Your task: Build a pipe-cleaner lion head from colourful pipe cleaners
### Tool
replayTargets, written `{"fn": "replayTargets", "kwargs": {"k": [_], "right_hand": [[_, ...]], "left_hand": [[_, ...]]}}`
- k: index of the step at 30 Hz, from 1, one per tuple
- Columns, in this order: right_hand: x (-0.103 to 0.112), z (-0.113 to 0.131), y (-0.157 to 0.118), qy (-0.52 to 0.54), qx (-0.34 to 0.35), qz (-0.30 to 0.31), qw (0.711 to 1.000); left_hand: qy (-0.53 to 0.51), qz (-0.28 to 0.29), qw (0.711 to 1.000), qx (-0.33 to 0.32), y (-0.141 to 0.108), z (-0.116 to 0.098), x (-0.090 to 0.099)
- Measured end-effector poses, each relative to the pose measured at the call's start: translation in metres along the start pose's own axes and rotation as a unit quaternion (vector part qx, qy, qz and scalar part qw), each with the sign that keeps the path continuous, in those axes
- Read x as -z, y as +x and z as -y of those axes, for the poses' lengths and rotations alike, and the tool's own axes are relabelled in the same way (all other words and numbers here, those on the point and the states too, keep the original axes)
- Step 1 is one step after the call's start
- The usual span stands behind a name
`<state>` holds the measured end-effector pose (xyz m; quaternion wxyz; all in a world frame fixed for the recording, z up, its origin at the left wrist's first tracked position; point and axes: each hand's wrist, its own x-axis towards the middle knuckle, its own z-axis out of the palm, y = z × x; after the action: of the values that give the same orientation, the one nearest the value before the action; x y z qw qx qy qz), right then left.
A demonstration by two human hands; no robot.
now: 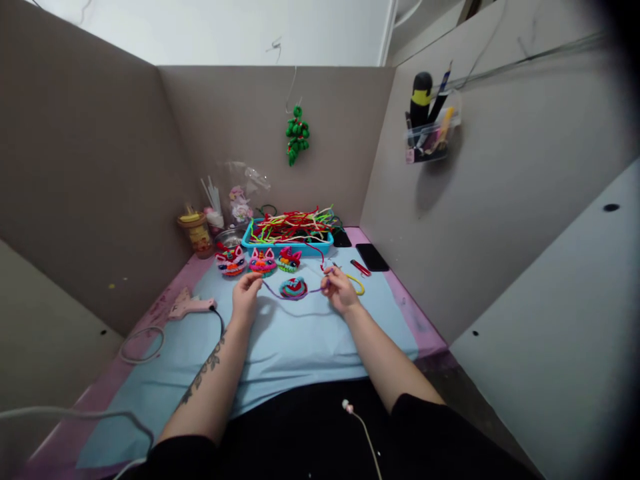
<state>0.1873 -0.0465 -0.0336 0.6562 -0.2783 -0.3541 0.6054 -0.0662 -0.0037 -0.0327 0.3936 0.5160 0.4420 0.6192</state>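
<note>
Purple strand (286,298), slung between both hands, sits in front of the blue tray (313,251), above or on the pale blue surface (295,350); I can't tell if its low part touches down. Left hand (246,291), in front of the tray's left end: thumb and forefinger together, clamped on one end of the strand, other fingers curled in under the palm. Right hand (340,289), in front of the tray's right end: fingertips together, pinched on the strand near its other end, fingers bent, palm half turned in. From my remote view the exact grip there is too small to read.

Strand itself: thin, one colour, slack, dipping in a shallow curve along the near edge of a round red-and-turquoise piece (293,287), which lies in front of the tray. Neither hand is on that piece. A yellow loop (359,285) shows just beside the right hand, out past the tray's front right corner. Three small colourful animal heads (263,262) stand in a row close along the tray's front, left part. The tray holds a heap of red, green and cream strands (293,227). I also get a pink glue gun (190,305), forward and left of the tray, well apart from the strand.
</note>
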Motion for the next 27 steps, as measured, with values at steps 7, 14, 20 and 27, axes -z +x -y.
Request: {"fn": "replayTargets", "kwargs": {"k": [7, 14, 20, 27], "right_hand": [[-0.027, -0.028, -0.009, -0.079, -0.087, 0.175, 0.978], [-0.032, -0.034, -0.011, -0.205, -0.042, 0.166, 0.964], [-0.005, -0.003, 0.02, -0.572, 0.083, -0.031, 0.815], [0.008, 0.003, 0.044, -0.843, 0.0, -0.033, 0.538]], "left_hand": [[0.35, -0.015, 0.896, -0.272, -0.034, -0.052, 0.006], [0.323, 0.287, 0.892, -0.132, -0.067, -0.041, -0.039], [0.314, 0.201, 0.923, -0.097, -0.058, -0.03, -0.027], [0.241, 0.084, 0.961, -0.103, -0.036, -0.04, -0.028]]}}
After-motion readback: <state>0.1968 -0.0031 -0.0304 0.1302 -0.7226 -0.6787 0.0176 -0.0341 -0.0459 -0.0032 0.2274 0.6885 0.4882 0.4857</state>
